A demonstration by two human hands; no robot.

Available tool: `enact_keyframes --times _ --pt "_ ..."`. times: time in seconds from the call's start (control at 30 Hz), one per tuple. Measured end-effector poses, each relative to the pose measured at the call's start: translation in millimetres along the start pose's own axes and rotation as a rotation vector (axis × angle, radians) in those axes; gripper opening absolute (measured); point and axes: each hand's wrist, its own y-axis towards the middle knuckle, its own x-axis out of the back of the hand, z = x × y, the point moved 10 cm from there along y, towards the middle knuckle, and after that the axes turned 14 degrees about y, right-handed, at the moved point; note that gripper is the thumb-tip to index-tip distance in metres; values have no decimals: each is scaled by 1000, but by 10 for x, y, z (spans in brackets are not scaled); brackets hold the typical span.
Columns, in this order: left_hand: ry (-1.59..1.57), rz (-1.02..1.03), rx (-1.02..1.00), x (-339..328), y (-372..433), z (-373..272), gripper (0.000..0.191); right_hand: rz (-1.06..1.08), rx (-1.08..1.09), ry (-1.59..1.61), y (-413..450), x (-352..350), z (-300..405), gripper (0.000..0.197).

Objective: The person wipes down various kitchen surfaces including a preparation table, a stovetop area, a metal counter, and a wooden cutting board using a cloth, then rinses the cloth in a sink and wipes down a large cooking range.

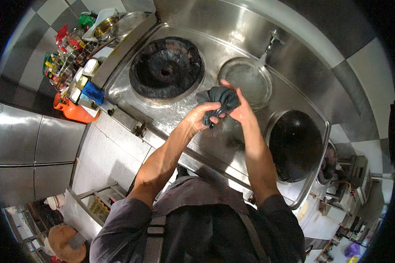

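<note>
A wet, dark grey cloth (222,97) is bunched up above the steel wok range. My left hand (199,115) grips its lower left side, thumb on top and fingertips showing beneath. Against the right side of the bundle, my right hand (241,110) is cupped with its fingers extended and apart, not closed around it. Behind the hands, a round pan or basin (250,79) sits below a wall tap (273,39), with water running into it. The blackened wok burner (166,69) lies to the left of the cloth.
A dark wok (296,146) sits at the right end of the steel range top (184,115). Bottles and seasoning containers (69,62) crowd the left side, with a blue cloth (92,92) and an orange gas cylinder (74,110) nearby. Steel cabinets (16,138) stand at far left.
</note>
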Motion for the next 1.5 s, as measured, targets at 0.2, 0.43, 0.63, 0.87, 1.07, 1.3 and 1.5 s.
enact_keyframes --times 0.2,0.43,0.63,0.87,1.07,1.3,1.5 --pt "6 -11 -118 -139 16 -226 41 504 -80 342 318 -954 -29 124" --pt "253 -86 -137 -244 57 -385 35 121 77 80 366 -545 298 49" --pt "816 -319 64 -52 29 -346 31 -268 101 -423 230 -364 294 39" --pt "1497 -635 -50 657 64 -243 64 -485 -15 -874 327 -18 -163 45" --pt "1610 -839 -162 570 -85 -153 77 -537 8 -1002 180 37 -227 61" --pt "290 -278 -70 -26 -296 73 33 -239 -134 370 -138 33 -550 85" --pt "-438 127 -140 -776 -268 167 44 471 248 518 -223 -1313 98 107"
